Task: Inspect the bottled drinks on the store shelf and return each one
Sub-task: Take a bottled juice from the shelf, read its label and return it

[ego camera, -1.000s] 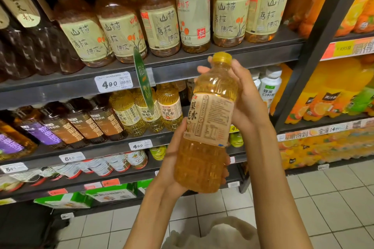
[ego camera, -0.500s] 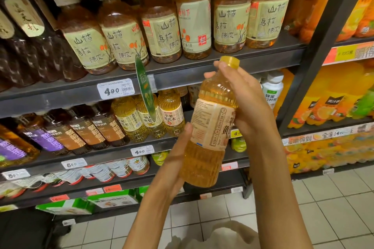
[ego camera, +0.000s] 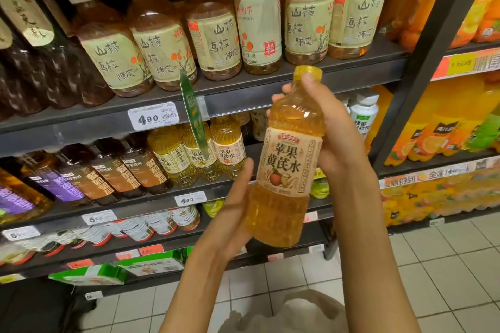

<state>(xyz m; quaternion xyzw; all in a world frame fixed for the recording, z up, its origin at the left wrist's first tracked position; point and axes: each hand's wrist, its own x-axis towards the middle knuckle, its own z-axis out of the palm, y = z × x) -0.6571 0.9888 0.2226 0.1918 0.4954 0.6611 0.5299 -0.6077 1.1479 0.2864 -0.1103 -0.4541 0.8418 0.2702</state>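
Fingers: my right hand wraps the shoulder of the bottle; my left hand cups its base, fingers hidden.
Bottle: upright, held off the shelf at its 5 o'clock.
Handling: full, so I judge it heavyish, with slick ribbed plastic; the waist is the best grip.
Hidden: back label, base, and left fingertips.
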